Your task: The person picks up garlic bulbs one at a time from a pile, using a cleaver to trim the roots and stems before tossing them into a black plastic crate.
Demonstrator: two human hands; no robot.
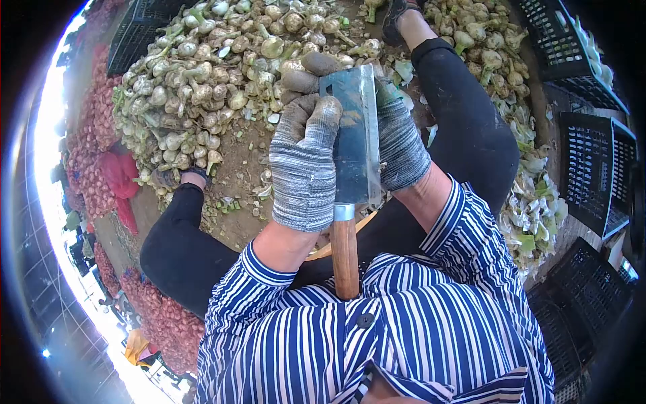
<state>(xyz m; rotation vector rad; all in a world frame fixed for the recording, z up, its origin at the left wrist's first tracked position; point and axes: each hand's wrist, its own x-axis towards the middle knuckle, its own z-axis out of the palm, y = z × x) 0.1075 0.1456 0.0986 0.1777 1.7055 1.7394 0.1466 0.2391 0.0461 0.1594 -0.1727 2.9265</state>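
A cleaver with a broad dark blade point(353, 141) and a wooden handle point(345, 259) stands upright in front of the chest, its handle end against the striped shirt. My left hand point(306, 151), in a grey knitted glove with brown fingers, lies along the blade's left side, the thumb on the blade and the fingers curled near its top corner. On the blade's right side is my right hand point(398, 138), gloved alike; the blade hides most of its fingers. Whether anything else sits between the hands is hidden.
A large heap of bulbs point(195, 87) lies ahead on the left, another point(481, 40) at the upper right. Black crates point(589, 165) line the right side. Peeled skins point(531, 215) lie beside my right leg. Red net sacks point(161, 316) stand at the left.
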